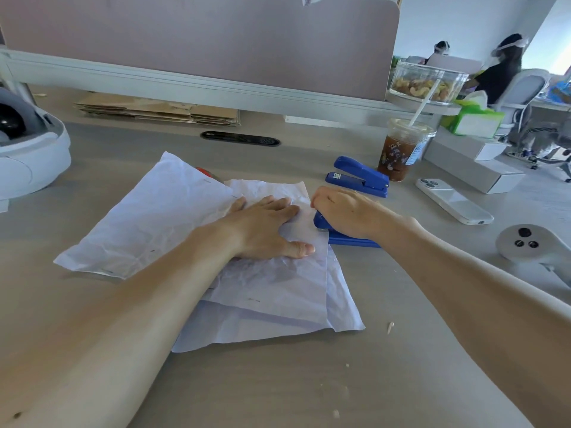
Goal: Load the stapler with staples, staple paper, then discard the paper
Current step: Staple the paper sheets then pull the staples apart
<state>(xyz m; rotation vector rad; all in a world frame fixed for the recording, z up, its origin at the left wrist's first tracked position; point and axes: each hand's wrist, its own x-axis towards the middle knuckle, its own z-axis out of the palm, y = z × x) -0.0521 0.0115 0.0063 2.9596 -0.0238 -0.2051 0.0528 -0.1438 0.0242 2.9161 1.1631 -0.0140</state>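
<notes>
Several crumpled white paper sheets (173, 217) lie overlapped in the middle of the desk. My left hand (265, 227) lies flat on the top sheets, fingers straight, holding them down. My right hand (343, 211) covers a blue stapler (349, 237) from above, fingers curled over its top, at the right edge of the paper stack. The stapler's front end sits over the paper's edge. A second blue stapler (358, 177) stands apart behind it, untouched.
An iced coffee cup (401, 152) with a straw stands behind the second stapler. A white phone (454, 200) and a white controller (531, 245) lie to the right. A white headset (27, 149) sits far left. A box (472, 168) lies at right.
</notes>
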